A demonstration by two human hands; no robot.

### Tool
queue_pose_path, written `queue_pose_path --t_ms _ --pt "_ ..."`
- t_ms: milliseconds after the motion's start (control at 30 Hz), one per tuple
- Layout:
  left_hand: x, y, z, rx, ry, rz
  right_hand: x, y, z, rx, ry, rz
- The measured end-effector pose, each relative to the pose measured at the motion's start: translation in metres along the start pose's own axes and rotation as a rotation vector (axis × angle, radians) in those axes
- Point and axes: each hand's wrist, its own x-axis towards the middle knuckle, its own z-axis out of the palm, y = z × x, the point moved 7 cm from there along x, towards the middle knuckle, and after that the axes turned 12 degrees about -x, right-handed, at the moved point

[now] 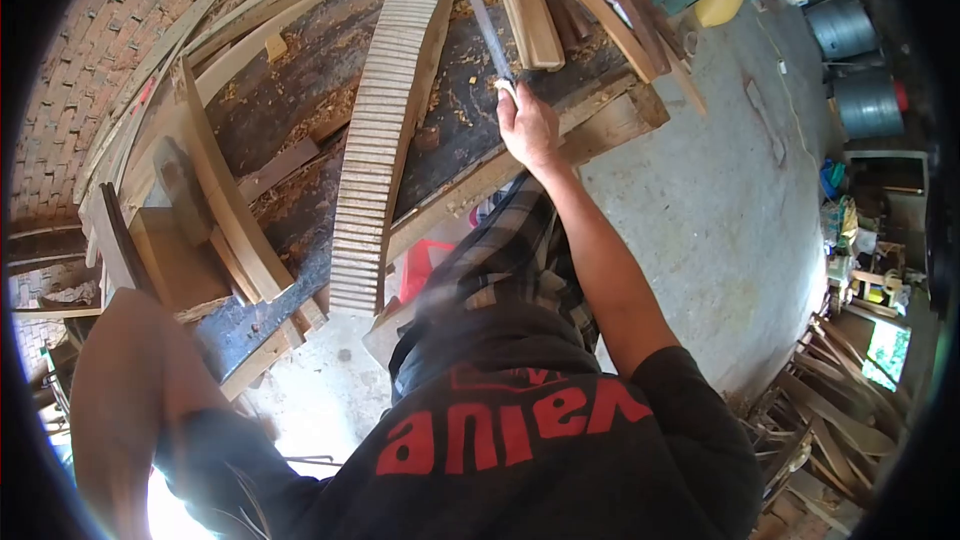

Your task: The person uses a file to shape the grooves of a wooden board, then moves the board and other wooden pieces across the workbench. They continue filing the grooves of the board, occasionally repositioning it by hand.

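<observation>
A long file gripped at a wood-strewn table

At upper centre of the frame, the right hand (527, 125) is closed around the handle of a long file (482, 12), whose blade is laid over the dark table (300, 90). Just left of it, a curved notched wooden piece (385, 130) is stretched across the table. The left hand is hidden; only its arm is seen at lower left.

Brick wall (90, 50), grey concrete floor (720, 220), cluttered workbench (290, 100), metal barrels (850, 60)
</observation>
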Motion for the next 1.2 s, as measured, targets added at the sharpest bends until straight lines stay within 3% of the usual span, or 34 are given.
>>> queue_pose_path --t_ms 267,367,467,533,567,633,667,700,733,800,867,1033,1200 --pt "0.002 0.01 0.003 0.07 0.001 0.095 0.006 0.0 -0.006 0.061 0.076 -0.028" --pt "-0.007 0.016 0.0 0.159 0.037 0.117 -0.007 0.001 0.0 0.044 0.003 0.024" --pt "-0.031 0.028 -0.016 0.378 0.166 0.17 -0.003 0.002 0.002 0.063 -0.026 0.005" --pt "-0.064 0.033 -0.035 0.607 0.36 0.118 -0.012 -0.003 0.001 0.168 -0.101 -0.05" --pt "-0.095 0.034 -0.045 0.763 0.511 0.003 -0.021 -0.011 -0.004 0.198 -0.107 -0.101" --pt "-0.181 0.017 -0.055 1.05 0.749 -0.576 -0.046 -0.031 -0.012 0.179 -0.201 -0.171" --pt "-0.223 0.001 -0.044 1.087 0.7 -0.936 -0.059 -0.04 -0.011 0.222 -0.322 -0.152" --pt "-0.247 -0.018 -0.024 1.059 0.353 -1.243 -0.073 -0.044 -0.005 0.171 -0.408 -0.179" --pt "-0.285 -0.03 -0.008 0.786 0.459 -1.459 -0.083 -0.058 -0.009 0.206 -0.484 -0.192" --pt "-0.336 -0.03 0.014 0.929 0.129 -1.499 -0.098 -0.074 -0.012 0.282 -0.45 -0.347" --pt "-0.35 -0.032 0.028 1.048 -0.092 -1.693 -0.103 -0.082 -0.012 0.269 -0.466 -0.419" --pt "-0.377 -0.04 0.037 1.083 -0.233 -1.884 -0.1 -0.086 -0.014 0.193 -0.471 -0.492" --pt "-0.378 -0.04 0.038 1.09 -0.224 -1.865 -0.096 -0.08 -0.009 0.103 -0.477 -0.548"
